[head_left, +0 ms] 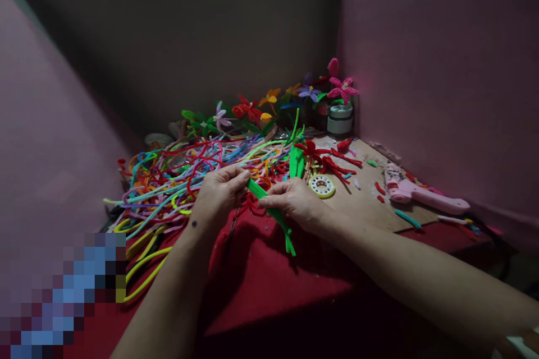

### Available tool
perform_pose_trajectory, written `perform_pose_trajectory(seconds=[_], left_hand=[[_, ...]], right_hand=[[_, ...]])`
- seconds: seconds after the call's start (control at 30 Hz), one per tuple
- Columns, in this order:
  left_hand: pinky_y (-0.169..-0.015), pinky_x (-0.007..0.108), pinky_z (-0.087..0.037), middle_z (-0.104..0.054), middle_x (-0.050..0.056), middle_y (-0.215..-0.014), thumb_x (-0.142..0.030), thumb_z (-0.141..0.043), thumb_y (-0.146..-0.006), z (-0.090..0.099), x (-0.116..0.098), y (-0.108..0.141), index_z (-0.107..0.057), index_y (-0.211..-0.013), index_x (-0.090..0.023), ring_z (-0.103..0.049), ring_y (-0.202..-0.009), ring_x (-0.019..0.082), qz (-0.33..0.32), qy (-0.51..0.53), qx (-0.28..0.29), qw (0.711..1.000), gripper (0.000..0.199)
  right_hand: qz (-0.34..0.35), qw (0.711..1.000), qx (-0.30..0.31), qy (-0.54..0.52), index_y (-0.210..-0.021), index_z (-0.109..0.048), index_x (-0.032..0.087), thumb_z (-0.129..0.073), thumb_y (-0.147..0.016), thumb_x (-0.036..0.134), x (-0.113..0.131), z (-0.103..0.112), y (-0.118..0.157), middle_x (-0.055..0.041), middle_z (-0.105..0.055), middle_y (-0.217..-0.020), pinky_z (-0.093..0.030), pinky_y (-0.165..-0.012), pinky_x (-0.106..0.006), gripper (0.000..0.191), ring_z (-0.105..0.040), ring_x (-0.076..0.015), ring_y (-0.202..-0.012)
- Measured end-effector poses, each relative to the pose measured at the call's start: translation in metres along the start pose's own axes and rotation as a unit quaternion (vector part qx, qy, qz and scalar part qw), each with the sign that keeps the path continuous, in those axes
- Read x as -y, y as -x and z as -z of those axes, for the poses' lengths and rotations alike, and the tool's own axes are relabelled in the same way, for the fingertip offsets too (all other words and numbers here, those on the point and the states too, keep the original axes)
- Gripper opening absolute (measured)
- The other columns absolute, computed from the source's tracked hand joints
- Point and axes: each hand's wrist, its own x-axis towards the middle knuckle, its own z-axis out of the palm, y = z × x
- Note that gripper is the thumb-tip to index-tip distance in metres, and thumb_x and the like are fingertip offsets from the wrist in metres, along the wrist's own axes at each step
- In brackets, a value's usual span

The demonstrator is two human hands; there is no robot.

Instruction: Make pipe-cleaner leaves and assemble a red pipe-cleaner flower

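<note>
A green pipe-cleaner leaf (278, 217) slants between my two hands over the red tabletop. My left hand (225, 185) pinches its upper end between thumb and fingers. Lower down, my right hand (292, 201) grips the same leaf, and its twisted stem ends hang below. Just beyond my right hand lies a second green leaf (296, 161). Beside that are red pipe-cleaner flower pieces (311, 151) and a round yellow-and-white spool (321, 185). To the left of my left hand spreads a big heap of loose coloured pipe cleaners (197, 174).
A pink tool with a handle (429, 196), perhaps a hair straightener or glue gun, rests on a board (370, 213) at the right among small scraps. Finished pipe-cleaner flowers (248, 112) and a white-lidded jar (339, 119) stand at the back by the walls.
</note>
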Motion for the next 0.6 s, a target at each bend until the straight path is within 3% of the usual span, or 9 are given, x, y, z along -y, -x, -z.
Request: perform_pose_trajectory(seconds=[0.13,0.33,0.47,0.53,0.6], left_hand=[[-0.037,0.016,-0.028,-0.039,-0.006,-0.044,-0.034,-0.060,-0.067,0.002,0.002,-0.002,-0.051,-0.062,-0.015,-0.033,-0.036,0.004,-0.026,-0.052,0.003,0.998,0.021],[-0.038,0.017,-0.027,-0.041,-0.005,-0.045,-0.033,-0.054,-0.070,0.004,0.011,-0.008,-0.049,-0.059,-0.016,-0.034,-0.039,0.006,-0.102,-0.168,-0.067,0.978,0.021],[-0.040,0.018,-0.027,-0.043,-0.005,-0.046,-0.033,-0.054,-0.069,0.007,0.010,-0.010,-0.052,-0.059,-0.015,-0.036,-0.041,0.006,-0.115,-0.219,-0.106,0.963,0.020],[-0.039,0.018,-0.025,-0.041,-0.005,-0.046,-0.032,-0.056,-0.069,0.008,0.009,-0.010,-0.051,-0.058,-0.015,-0.034,-0.040,0.006,-0.107,-0.210,-0.128,0.964,0.020],[-0.037,0.018,-0.023,-0.037,-0.006,-0.045,-0.033,-0.058,-0.068,0.008,0.007,-0.009,-0.051,-0.061,-0.015,-0.031,-0.038,0.005,-0.079,-0.135,-0.113,0.981,0.020]], right_hand=[[-0.009,1.000,0.011,0.001,-0.057,-0.059,0.011,-0.064,-0.061,0.025,-0.002,-0.001,-0.001,0.0058,-0.045,-0.043,-0.022,-0.040,-0.020,0.015,-0.033,-0.0033,-0.038],[-0.013,0.999,0.028,0.043,-0.051,-0.056,0.013,-0.065,-0.060,0.026,-0.002,-0.002,0.000,0.0064,-0.042,-0.039,-0.022,-0.041,-0.022,0.018,-0.032,-0.0045,-0.037],[-0.018,0.996,0.038,0.074,-0.047,-0.056,0.013,-0.065,-0.061,0.026,-0.005,-0.003,0.000,0.0059,-0.040,-0.037,-0.020,-0.040,-0.023,0.021,-0.031,-0.0043,-0.036],[-0.023,0.996,0.039,0.077,-0.049,-0.057,0.013,-0.064,-0.061,0.027,-0.007,-0.003,0.000,0.0049,-0.044,-0.038,-0.020,-0.040,-0.023,0.021,-0.031,-0.0043,-0.037],[-0.025,0.996,0.032,0.073,-0.051,-0.058,0.012,-0.064,-0.062,0.028,-0.009,-0.002,-0.001,0.0037,-0.047,-0.041,-0.020,-0.040,-0.023,0.019,-0.031,-0.0042,-0.037]])
